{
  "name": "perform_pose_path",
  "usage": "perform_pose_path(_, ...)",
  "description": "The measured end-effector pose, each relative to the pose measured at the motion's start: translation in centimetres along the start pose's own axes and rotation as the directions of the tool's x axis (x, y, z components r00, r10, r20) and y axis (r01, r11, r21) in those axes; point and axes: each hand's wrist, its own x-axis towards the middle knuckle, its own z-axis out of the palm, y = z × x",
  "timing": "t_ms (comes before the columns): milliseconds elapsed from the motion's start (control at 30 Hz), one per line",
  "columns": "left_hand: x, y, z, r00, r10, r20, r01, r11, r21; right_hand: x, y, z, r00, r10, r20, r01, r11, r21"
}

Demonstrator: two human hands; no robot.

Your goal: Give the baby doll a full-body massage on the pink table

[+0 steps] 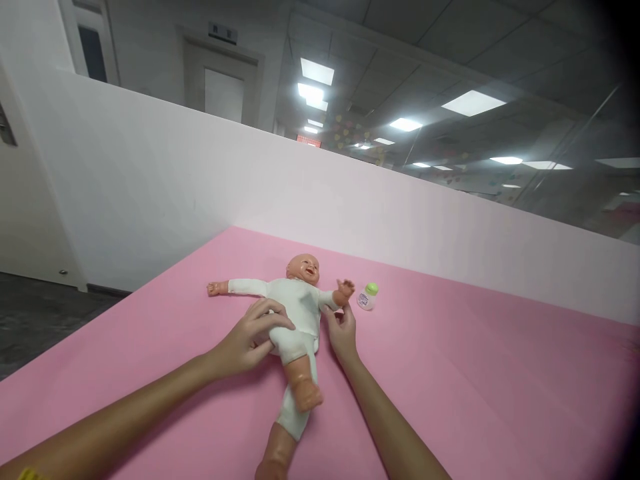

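Hands [250, 340] press soft-clothed plastic doll [295, 307].

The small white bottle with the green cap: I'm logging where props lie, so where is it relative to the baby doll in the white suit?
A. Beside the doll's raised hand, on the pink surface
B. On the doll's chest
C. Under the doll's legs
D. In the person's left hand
A: the small white bottle with the green cap stands on the pink surface just beside the raised hand of the baby doll in the white suit, held by neither hand.
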Motion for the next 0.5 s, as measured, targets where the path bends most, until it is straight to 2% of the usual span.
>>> perform_pose_path(100,-0.05,-0.30,0.17,0.999,-0.038,-0.028,0.040,0.998,0.046,-0.45,-0.38,0.18,0.959,-0.239,0.149,0.260,0.956,-0.135)
perform_pose_path(133,-0.07,-0.37,0.21,0.998,-0.049,-0.038,0.051,0.997,0.063,-0.55,-0.41,0.20,0.936,-0.293,0.197,0.325,0.933,-0.155)
perform_pose_path(200,-0.12,-0.48,0.25,0.997,-0.060,-0.052,0.065,0.993,0.094,-0.65,-0.41,0.19,0.910,-0.336,0.244,0.379,0.911,-0.162)
perform_pose_path(333,-0.17,-0.58,0.21,0.997,-0.050,-0.054,0.055,0.992,0.113,-0.64,-0.61,0.13,0.936,-0.284,0.211,0.318,0.936,-0.152)
perform_pose_path(500,-0.04,-0.48,-0.15,1.000,-0.024,-0.020,0.025,0.998,0.056,-0.50,-1.04,0.38,0.984,-0.141,0.109,0.152,0.983,-0.100)
